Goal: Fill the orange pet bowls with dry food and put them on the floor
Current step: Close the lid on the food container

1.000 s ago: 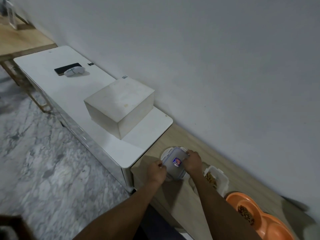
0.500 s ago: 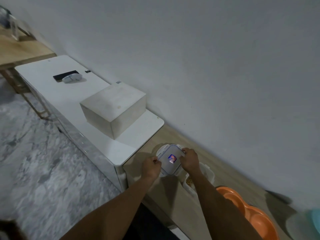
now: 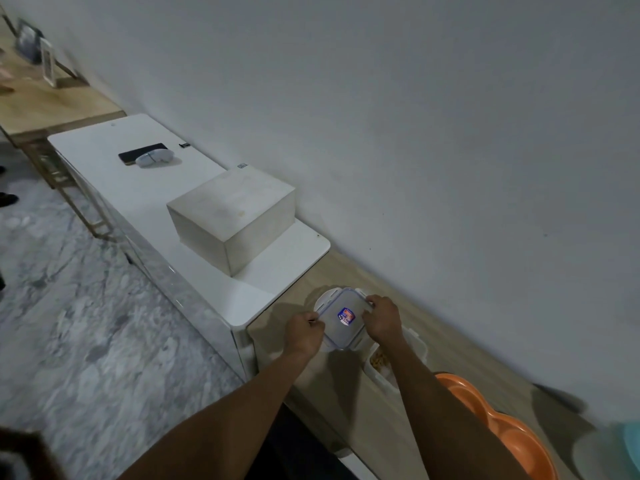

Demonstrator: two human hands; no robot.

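The left hand (image 3: 304, 332) and right hand (image 3: 382, 318) pinch a clip-lock lid (image 3: 341, 327) by opposite edges.
The orange pet bowl (image 3: 512, 434) lies on the desk (image 3: 360, 417), right of the right hand, past an open kibble tub (image 3: 381, 363).

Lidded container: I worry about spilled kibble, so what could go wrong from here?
The left hand and right hand grip the lidded container at opposite edges; if a clip pops suddenly, it may jerk and spill. The right forearm crosses the open kibble tub, so a sideways pull could knock it over.
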